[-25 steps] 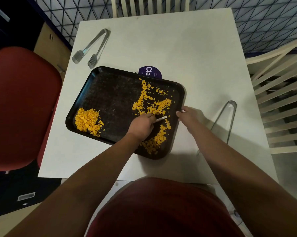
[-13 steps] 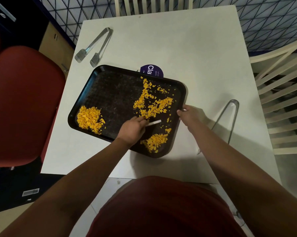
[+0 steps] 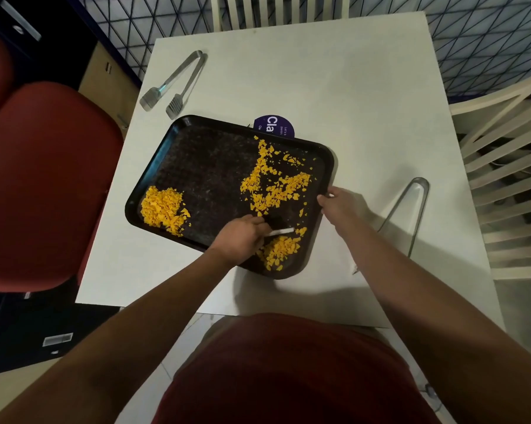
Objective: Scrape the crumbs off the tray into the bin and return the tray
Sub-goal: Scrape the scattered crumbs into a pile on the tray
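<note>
A black rectangular tray point(image 3: 166, 148) lies at a slant on the white table point(image 3: 334, 87). Orange crumbs point(image 3: 273, 185) spread over its right half, a heaped pile point(image 3: 163, 209) sits in its near left corner, and a smaller pile point(image 3: 281, 250) lies by the near right corner. My left hand point(image 3: 241, 237) is over the tray's near right part and grips a scraper with a white edge point(image 3: 281, 231), held just above the small pile. My right hand point(image 3: 340, 206) holds the tray's right rim.
Metal tongs point(image 3: 178, 84) lie at the table's far left, a second pair of tongs point(image 3: 411, 209) to the right of the tray. A purple round sticker point(image 3: 274, 127) peeks out behind the tray. A red chair point(image 3: 43, 179) stands left, white slatted chairs point(image 3: 502, 179) right and far.
My left hand has pulled the scraper back toward me and leftward, leaving a small crumb pile by the near right corner. My right hand stayed on the rim.
</note>
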